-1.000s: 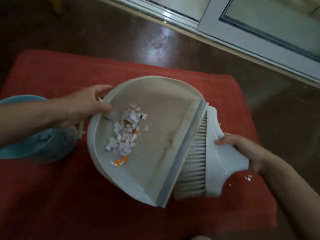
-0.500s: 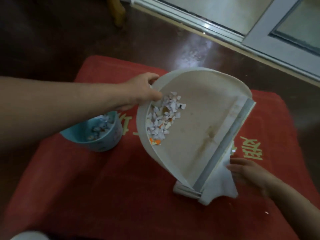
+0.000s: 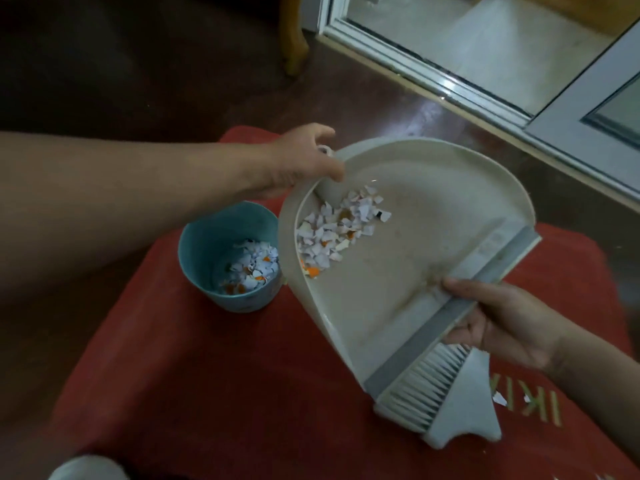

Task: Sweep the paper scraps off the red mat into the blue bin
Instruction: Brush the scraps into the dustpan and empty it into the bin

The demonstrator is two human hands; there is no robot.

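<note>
The dustpan (image 3: 398, 258) is held up off the red mat (image 3: 207, 393) and tipped toward the left of the frame, so its curved back edge sits low and just beside the rim of the blue bin (image 3: 221, 268). That tilt explains where the paper scraps (image 3: 337, 232) lie: they are heaped against the pan's left wall, the lowest part, ready to slide out over the edge.

The left hand (image 3: 301, 161), upper middle of the frame, is closed around the pan's handle stub at the back rim, thumb pressing down inside the pan; it carries the weight and sets the angle. The right hand (image 3: 498, 320), lower right, is curled over the grey rubber lip, fingers under and thumb on top, lifting the front so the load runs away from the open side.

The bin stands upright on the mat at centre left and already holds a layer of white and orange scraps. The brush (image 3: 436, 400) lies on the mat at lower right, bristles against the pan's lip, set aside because both hands are needed for pouring.

A few stray bits (image 3: 498, 398) remain on the mat near the brush. The pan's low edge looks slightly short of the bin's mouth, so spillage seems the main risk.
</note>
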